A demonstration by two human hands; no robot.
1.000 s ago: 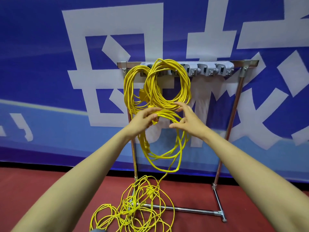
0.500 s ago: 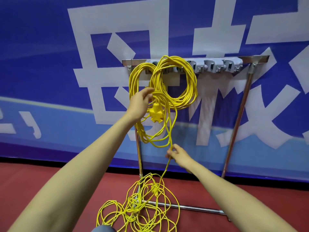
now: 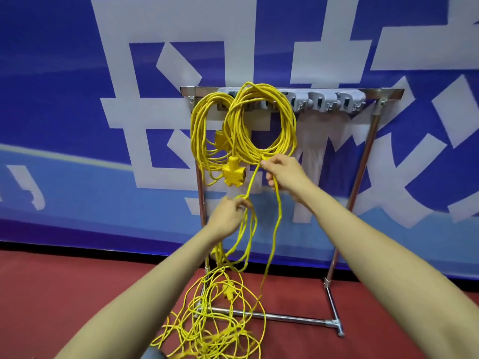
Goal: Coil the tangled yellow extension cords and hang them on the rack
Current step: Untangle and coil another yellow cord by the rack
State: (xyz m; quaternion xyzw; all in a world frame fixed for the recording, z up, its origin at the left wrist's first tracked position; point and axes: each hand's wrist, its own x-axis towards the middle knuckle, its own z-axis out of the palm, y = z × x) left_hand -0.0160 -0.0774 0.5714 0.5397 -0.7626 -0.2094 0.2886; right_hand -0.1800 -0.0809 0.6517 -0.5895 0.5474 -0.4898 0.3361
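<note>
The right hand [image 3: 283,173] pinched the hung yellow cord coil's [image 3: 289,120] bottom; the left hand's [image 3: 228,215] curled fingers gripped loose strands [image 3: 243,229] lower left.

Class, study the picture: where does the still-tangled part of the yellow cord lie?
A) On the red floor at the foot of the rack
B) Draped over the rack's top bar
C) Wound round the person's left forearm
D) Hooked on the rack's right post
A: the loose tangle of yellow cord lies on the red floor at the foot of the rack; only neat coils hang from the top.
</note>
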